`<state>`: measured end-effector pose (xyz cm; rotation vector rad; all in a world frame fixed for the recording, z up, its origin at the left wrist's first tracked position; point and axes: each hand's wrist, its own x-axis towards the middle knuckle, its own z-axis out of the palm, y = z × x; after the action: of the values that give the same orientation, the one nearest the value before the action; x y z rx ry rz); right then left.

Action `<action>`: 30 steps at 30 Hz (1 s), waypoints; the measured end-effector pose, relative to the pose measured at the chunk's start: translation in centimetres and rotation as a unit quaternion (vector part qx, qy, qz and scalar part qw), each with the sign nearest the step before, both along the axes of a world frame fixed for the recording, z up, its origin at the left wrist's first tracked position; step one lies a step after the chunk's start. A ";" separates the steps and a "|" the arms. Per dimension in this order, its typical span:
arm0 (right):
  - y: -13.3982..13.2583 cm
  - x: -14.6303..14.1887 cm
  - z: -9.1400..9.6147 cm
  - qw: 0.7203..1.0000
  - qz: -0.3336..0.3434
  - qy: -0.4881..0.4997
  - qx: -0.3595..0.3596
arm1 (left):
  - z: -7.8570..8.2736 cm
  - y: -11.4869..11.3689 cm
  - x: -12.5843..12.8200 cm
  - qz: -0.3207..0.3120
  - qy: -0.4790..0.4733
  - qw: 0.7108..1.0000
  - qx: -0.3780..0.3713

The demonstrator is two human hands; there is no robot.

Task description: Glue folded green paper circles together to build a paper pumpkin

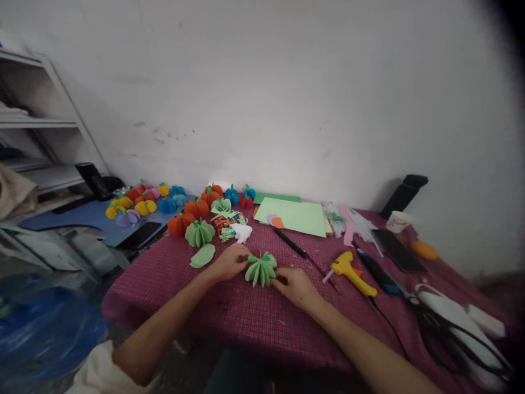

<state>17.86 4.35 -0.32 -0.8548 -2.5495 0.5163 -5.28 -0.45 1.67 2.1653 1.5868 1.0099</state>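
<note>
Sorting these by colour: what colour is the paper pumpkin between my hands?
Light green; the paper pumpkin shows best in the head view.

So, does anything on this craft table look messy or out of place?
Nothing looks spilled or broken. The only untidy spot is a heap of paper scraps behind the left hand, beside the finished pumpkins. The green paper pumpkin between it and the right hand looks splayed, not round.
</note>
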 end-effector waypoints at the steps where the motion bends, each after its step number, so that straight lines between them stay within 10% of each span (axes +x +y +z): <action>1: -0.1 0.0 0.0 1.000 0.005 -0.005 -0.002 | -0.2 -0.1 -0.2 0.004 -0.002 1.000 0.001; 14: -0.5 0.8 0.6 1.000 0.019 0.010 0.013 | -1.3 -5.3 1.9 0.120 -0.009 0.991 0.053; 30: -1.5 0.5 0.6 0.996 0.088 0.008 0.005 | -1.6 -2.9 0.1 0.082 -0.024 0.996 0.013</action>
<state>18.40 2.88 0.33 -0.6235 -2.6239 0.5600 -5.16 -3.39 0.07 2.0388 1.7607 1.1273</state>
